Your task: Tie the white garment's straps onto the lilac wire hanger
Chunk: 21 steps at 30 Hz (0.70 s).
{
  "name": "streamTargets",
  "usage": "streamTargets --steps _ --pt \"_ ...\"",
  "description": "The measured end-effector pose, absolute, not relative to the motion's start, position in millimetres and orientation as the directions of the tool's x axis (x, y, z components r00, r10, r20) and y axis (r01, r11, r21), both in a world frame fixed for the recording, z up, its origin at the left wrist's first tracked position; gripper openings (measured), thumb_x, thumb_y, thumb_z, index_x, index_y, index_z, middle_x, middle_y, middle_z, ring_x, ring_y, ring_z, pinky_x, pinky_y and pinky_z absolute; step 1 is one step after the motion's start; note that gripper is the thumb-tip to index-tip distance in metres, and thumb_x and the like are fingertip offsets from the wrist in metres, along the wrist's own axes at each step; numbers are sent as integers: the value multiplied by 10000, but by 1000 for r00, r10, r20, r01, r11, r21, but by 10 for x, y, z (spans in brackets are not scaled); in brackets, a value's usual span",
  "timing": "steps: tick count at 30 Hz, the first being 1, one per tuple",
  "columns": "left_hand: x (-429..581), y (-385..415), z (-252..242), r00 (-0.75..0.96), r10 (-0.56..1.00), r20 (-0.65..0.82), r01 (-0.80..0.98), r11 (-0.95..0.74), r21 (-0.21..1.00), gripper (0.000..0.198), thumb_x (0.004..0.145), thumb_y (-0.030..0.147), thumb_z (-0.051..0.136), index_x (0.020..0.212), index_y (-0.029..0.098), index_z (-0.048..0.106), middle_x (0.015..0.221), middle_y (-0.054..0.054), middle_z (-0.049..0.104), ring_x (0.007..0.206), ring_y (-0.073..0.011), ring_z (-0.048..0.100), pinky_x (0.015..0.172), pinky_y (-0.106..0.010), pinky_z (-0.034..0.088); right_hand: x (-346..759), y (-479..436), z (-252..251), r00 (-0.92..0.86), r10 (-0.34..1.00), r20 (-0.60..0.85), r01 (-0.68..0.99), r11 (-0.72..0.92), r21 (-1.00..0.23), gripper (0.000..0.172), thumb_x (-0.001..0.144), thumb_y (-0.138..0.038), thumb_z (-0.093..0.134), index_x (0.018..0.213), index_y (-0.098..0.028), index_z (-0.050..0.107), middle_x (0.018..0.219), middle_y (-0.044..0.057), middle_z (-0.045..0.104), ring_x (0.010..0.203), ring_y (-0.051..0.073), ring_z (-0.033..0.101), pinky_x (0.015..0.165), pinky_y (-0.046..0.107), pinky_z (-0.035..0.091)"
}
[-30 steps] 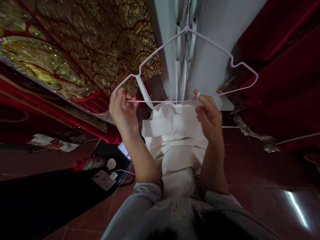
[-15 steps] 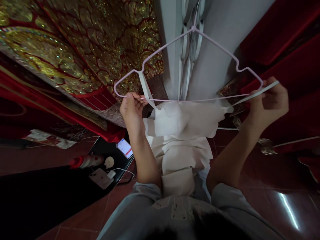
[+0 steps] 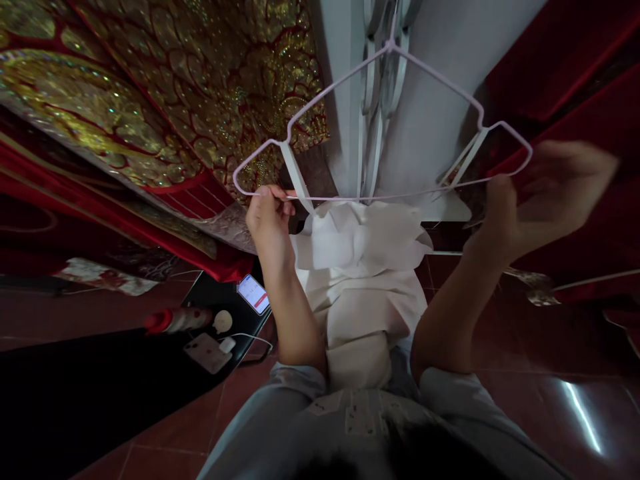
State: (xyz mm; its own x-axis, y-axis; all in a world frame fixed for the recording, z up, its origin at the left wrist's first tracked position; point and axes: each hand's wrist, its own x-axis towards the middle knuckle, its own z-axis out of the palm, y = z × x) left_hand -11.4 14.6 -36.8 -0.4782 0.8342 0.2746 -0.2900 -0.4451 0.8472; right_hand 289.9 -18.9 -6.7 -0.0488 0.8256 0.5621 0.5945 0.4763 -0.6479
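Observation:
A pale wire hanger (image 3: 430, 70) hangs in front of me, with a white garment (image 3: 365, 267) suspended below its bottom bar. The garment's left strap (image 3: 295, 175) loops over the hanger's left notch, and its right strap (image 3: 467, 160) lies over the right notch. My left hand (image 3: 267, 220) pinches the hanger's bottom bar near its left end. My right hand (image 3: 547, 193) is by the hanger's right end, smeared by motion, so its fingers are unclear.
Red and gold embroidered fabric (image 3: 165, 100) hangs at the left, dark red velvet (image 3: 575, 87) at the right. A white pillar (image 3: 425, 120) stands behind the hanger. On a black surface (image 3: 75, 393) at lower left lie a lit phone (image 3: 253, 294), a charger and a red-tipped object (image 3: 177, 321).
My right hand carried the right strap from the middle out to the hanger's right end; the strap now sits over the right notch. The left hand kept its hold on the bar.

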Motion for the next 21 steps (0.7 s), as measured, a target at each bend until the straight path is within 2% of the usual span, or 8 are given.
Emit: streamTargets --steps 4,8,11,14,16,18,21 --pt "-90 144 -435 -490 809 325 -282 -500 819 525 1121 636 860 838 235 673 864 -42 734 655 -151 515 658 -281 472 2554 -309 -316 -31 847 531 501 473 -725 565 1039 -588 855 1562 -428 711 1654 93 636 1017 226 712 803 448 693" --pt "-110 62 -482 -457 816 353 -217 -487 846 551 983 778 942 976 246 800 984 -62 796 677 -154 510 623 -298 428 2389 -331 -515 -15 828 560 423 513 -747 435 1091 -501 789 1503 -374 729 1530 94 650 918 173 653 853 421 686" --pt "-132 -76 -450 -349 868 354 -116 -415 902 531 995 756 942 994 230 873 928 -62 773 645 -150 452 589 -310 350 2365 -311 -578 -11 820 572 413 525 -744 405 1108 -441 756 1504 -364 729 1490 91 654 913 168 640 856 406 676" --pt "-143 -218 -327 -255 882 396 -14 -413 911 526 980 727 971 953 208 893 832 -49 697 692 -177 537 634 -322 425 2350 -306 -605 10 798 602 400 549 -734 412 1096 -383 764 1507 -366 731 1499 87 651 901 163 634 841 396 667" --pt "-153 -272 -209 -201 895 397 -13 -408 913 549 935 737 1009 954 201 892 772 -33 623 700 -190 557 636 -326 442 2341 -307 -616 22 787 617 398 559 -727 402 1095 -369 763 1497 -368 736 1490 84 652 888 159 631 830 393 662" --pt "-168 -278 -80 -111 930 350 -89 -360 929 570 906 751 1028 1035 208 911 699 2 513 625 -173 479 568 -318 370 2338 -304 -623 27 784 620 395 562 -727 389 1101 -376 758 1489 -368 738 1481 83 649 877 156 631 822 393 658" --pt "-202 -208 116 59 964 259 -252 -237 938 641 867 773 1040 1229 255 932 626 43 403 528 -153 284 470 -312 204 2348 -294 -624 19 790 613 376 562 -737 389 1106 -410 760 1492 -375 736 1478 84 645 891 161 644 824 400 660"
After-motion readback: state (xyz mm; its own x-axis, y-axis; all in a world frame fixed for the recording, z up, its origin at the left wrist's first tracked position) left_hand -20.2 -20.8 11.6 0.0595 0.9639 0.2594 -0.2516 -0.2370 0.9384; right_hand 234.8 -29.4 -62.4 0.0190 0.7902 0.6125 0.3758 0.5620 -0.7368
